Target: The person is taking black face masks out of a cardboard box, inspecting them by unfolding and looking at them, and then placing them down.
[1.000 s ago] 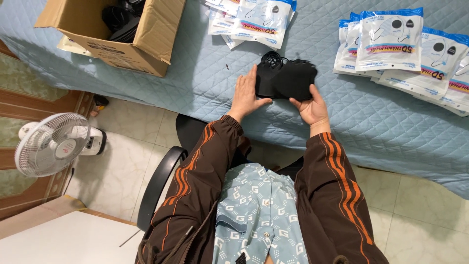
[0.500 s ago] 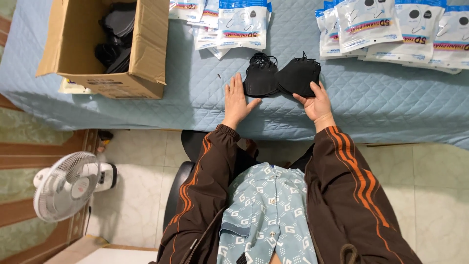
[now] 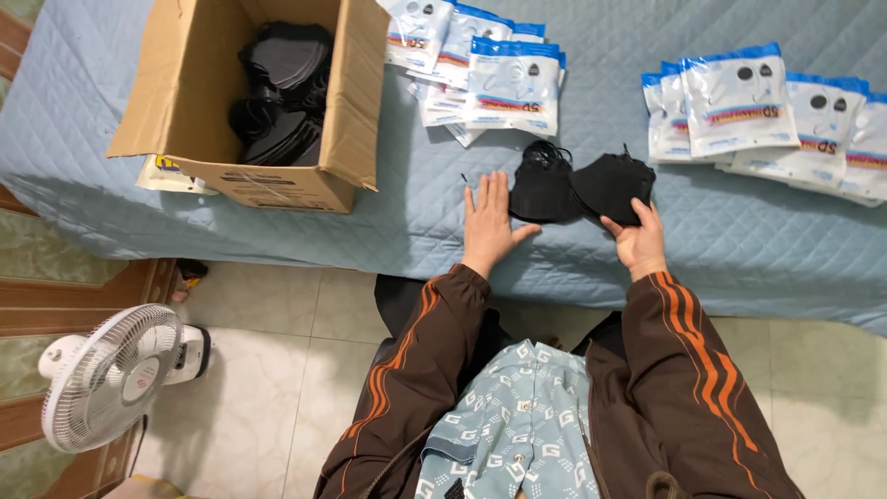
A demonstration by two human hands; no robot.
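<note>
**Two black masks under our hands on the quilted surface**

We look down on our own arms in brown sleeves with orange stripes, reaching over a surface [image 3: 277, 231] covered by a pale blue quilted cloth. Our left hand [image 3: 487, 225] lies flat, palm down, fingers spread, its thumb touching the lower edge of a black mask [image 3: 539, 189] that rests on the cloth with its ear loops bunched at the top. Our right hand [image 3: 637, 238] pinches the lower edge of a second black mask [image 3: 612, 188] between thumb and fingers; this mask sits just beside the first, and the two overlap in the middle.

Beyond the masks, near the left hand, a loose pile of white packets with blue tops [image 3: 480, 74] fans out across the cloth. A second row of the same packets [image 3: 767, 115] lies to the right, overlapping one another, well apart from the first pile. At the far left an open cardboard box [image 3: 356, 111] stands on the surface, holding a heap of more black masks [image 3: 282, 92].

Below the surface edge we see a tiled floor, and on it, to the left, a small white fan [image 3: 115, 374] tilted upward.
</note>
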